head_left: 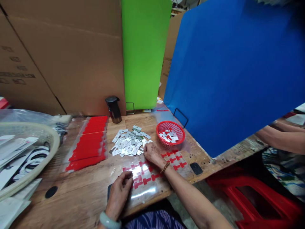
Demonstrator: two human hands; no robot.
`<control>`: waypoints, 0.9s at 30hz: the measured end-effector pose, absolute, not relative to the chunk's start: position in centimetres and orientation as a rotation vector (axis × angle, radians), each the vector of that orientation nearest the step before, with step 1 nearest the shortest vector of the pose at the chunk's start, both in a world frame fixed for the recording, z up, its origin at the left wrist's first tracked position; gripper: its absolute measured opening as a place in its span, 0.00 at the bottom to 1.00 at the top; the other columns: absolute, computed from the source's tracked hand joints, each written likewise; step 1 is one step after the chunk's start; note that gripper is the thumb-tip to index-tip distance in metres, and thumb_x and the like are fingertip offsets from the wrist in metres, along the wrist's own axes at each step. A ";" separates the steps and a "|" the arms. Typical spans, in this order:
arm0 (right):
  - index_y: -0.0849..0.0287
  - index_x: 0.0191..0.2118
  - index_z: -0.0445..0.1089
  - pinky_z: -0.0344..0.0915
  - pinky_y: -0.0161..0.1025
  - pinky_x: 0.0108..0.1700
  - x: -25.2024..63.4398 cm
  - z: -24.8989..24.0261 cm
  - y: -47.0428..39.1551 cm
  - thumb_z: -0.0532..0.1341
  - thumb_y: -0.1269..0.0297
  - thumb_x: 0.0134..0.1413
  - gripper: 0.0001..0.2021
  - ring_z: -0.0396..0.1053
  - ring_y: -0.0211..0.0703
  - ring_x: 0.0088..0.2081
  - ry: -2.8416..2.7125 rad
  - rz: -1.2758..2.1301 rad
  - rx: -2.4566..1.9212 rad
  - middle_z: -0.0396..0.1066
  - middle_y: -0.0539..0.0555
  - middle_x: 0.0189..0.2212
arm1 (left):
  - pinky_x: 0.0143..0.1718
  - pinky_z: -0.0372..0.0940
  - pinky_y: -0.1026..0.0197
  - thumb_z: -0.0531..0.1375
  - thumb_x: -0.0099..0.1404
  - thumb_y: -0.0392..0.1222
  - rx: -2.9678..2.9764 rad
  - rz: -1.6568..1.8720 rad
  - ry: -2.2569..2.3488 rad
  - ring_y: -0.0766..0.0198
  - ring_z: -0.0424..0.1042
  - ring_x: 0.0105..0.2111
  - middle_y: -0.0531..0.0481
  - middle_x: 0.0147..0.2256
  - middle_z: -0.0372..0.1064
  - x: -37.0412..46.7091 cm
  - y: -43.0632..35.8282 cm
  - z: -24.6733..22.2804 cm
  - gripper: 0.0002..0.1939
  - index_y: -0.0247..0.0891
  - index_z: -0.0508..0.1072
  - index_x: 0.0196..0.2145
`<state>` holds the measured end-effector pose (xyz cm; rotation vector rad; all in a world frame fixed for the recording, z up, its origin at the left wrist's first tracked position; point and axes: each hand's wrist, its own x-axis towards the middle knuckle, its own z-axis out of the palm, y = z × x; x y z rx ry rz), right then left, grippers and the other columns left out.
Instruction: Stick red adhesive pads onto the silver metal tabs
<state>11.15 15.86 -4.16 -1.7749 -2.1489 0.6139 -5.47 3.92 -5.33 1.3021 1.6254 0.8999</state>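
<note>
A clear sheet [143, 192] with rows of red T-shaped pieces [147, 180] lies at the table's front edge. My left hand [121, 190] rests at the sheet's left side, fingers curled in toward the thumb; whatever may be between them is hidden. Across the sheet reaches my right hand [152, 154], its bent fingertips at the near right edge of a loose heap of small silver plates [128, 143], each with a hole or notch. Its fingers are drawn together, and I cannot make out what they hold. A red plastic basket [171, 143] with similar plates and red bits stands just beyond it.
Stacked red sheets [89, 140] lie left of the heap. A dark lidded cup [114, 111] stands behind. A cream basket [56, 141] of flat parts fills the left edge. A blue board [228, 73] rises at right; past it are another person's arms [283, 135] and a red stool [257, 197].
</note>
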 end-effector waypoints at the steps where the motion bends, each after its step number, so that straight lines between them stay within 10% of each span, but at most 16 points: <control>1: 0.62 0.32 0.67 0.54 0.33 0.33 11.2 -4.1 16.0 0.53 0.77 0.46 0.08 0.64 0.41 0.37 -2.157 0.627 -1.781 0.68 0.57 0.34 | 0.44 0.65 0.57 0.57 0.55 0.47 1.304 0.899 1.626 0.56 0.73 0.40 0.45 0.39 0.75 -5.4 3.9 -5.3 0.16 0.37 0.72 0.39; 15: 0.62 0.48 0.63 0.67 0.46 0.42 11.1 -2.7 17.3 0.56 0.61 0.58 0.15 0.68 0.43 0.42 -2.146 0.908 -1.840 0.66 0.56 0.46 | 0.41 0.64 0.58 0.56 0.55 0.44 1.350 0.923 1.647 0.57 0.73 0.38 0.44 0.38 0.75 -5.2 3.9 -5.3 0.15 0.35 0.72 0.39; 21: 0.64 0.22 0.66 0.60 0.34 0.29 13.2 -1.1 17.7 0.62 0.70 0.46 0.07 0.67 0.40 0.29 -1.884 0.980 -1.758 0.68 0.53 0.23 | 0.40 0.65 0.59 0.57 0.54 0.43 1.300 0.972 1.640 0.57 0.73 0.37 0.45 0.36 0.75 -4.9 3.9 -4.5 0.13 0.37 0.73 0.36; 27: 0.59 0.25 0.60 0.52 0.29 0.19 13.4 -1.3 12.7 0.58 0.61 0.46 0.08 0.57 0.31 0.17 -1.589 1.293 -1.493 0.61 0.45 0.16 | 0.34 0.66 0.60 0.57 0.55 0.52 1.059 1.060 1.548 0.59 0.73 0.32 0.44 0.34 0.75 -3.7 4.0 -3.2 0.21 0.34 0.73 0.40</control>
